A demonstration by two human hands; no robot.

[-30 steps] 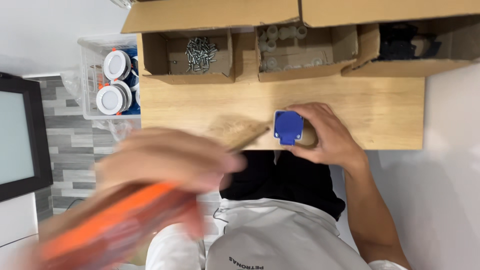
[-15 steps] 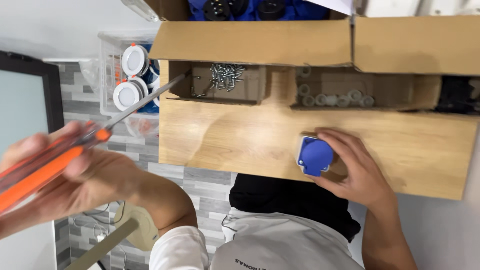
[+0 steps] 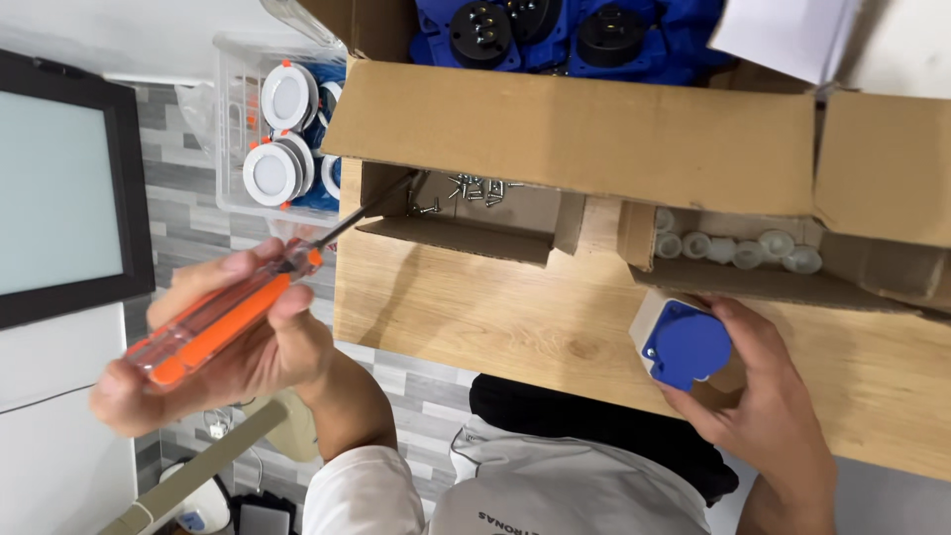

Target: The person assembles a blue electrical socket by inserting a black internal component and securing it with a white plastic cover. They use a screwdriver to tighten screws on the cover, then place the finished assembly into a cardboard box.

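Blue and white plastic, the socket housing (image 3: 684, 342) sits at the near edge of the wooden tabletop (image 3: 475, 317), its blue hinged face turned up toward you. Your right hand (image 3: 768, 416) cups it from below and the side, fingers curled round the body and thumb against its edge. Your left hand (image 3: 228, 347) is well apart, out over the floor, closed in a full grip round the orange handle of a screwdriver (image 3: 223, 317). The dark shaft reaches into the open screw box (image 3: 466, 233), its tip near the loose screws (image 3: 475, 188).

The risk, as I judge it, lies in that long reach. A screw picked up on the tip could drop on the way across, or the shaft could catch the box flap and tip the screws out. The housing is braced by one hand only, so a hard push could skid it off the edge.

Around you the packaging is plain brown cardboard with no label that I can see. A second box (image 3: 892, 277) holds a row of white caps (image 3: 733, 248), and a large carton (image 3: 575, 129) behind holds more blue parts (image 3: 555, 30). A clear bin (image 3: 233, 119) off the table's left holds round white lamps (image 3: 282, 139) — a dark-framed panel (image 3: 59, 188) stands beside it.
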